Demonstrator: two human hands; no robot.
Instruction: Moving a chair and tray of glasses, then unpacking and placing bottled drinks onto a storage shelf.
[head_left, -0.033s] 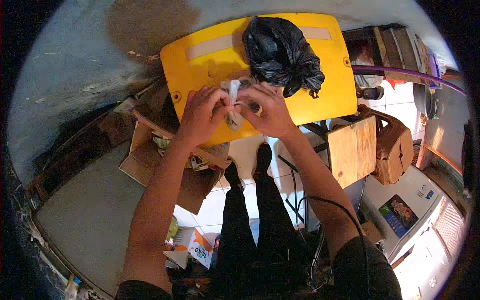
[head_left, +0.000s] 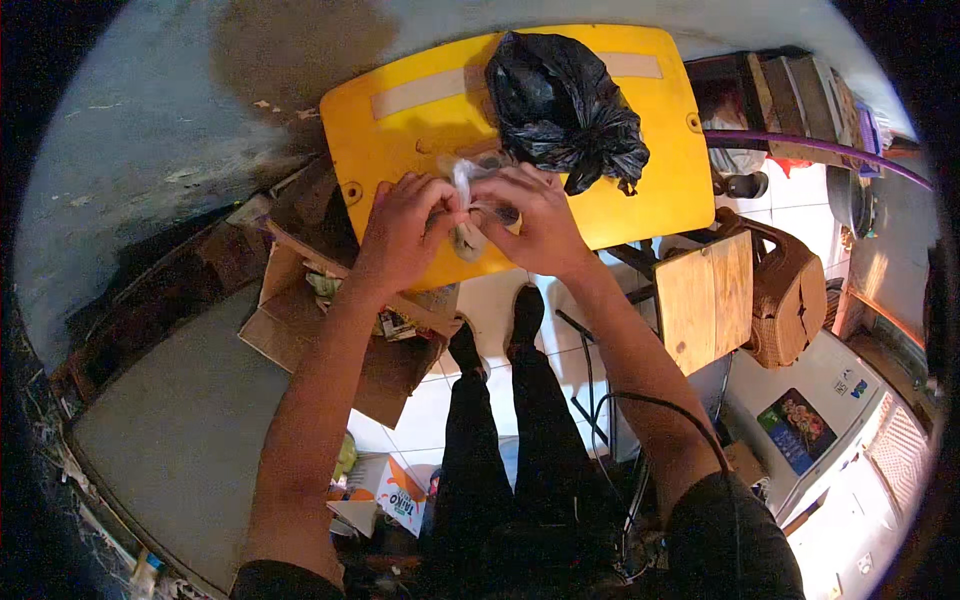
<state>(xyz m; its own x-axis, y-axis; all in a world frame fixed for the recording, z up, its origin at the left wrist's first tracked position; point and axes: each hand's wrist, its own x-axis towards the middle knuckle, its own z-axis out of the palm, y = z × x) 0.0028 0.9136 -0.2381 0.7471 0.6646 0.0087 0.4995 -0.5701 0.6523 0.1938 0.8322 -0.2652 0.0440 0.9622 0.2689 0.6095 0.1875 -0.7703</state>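
Near the front edge of the yellow tabletop (head_left: pixel 400 130), both hands are closed around the neck of a small clear plastic bag (head_left: pixel 468 238) with pale contents hanging below the fingers. My left hand (head_left: pixel 408 220) pinches it from the left, thumb and index finger at the twisted neck. My right hand (head_left: pixel 528 220) grips it from the right with bent fingers. A black plastic bag (head_left: pixel 560 105), gathered at its front, lies on the tabletop just behind my right hand. Something small behind the clear bag is partly hidden by my fingers.
A cardboard box (head_left: pixel 285 330) with mixed items sits below left. A wooden board (head_left: pixel 700 300) and brown woven seat (head_left: pixel 785 315) are at right, above a white appliance (head_left: pixel 800 420). A purple hose (head_left: pixel 810 143) crosses the upper right; a black cable (head_left: pixel 660 400) crosses my right forearm.
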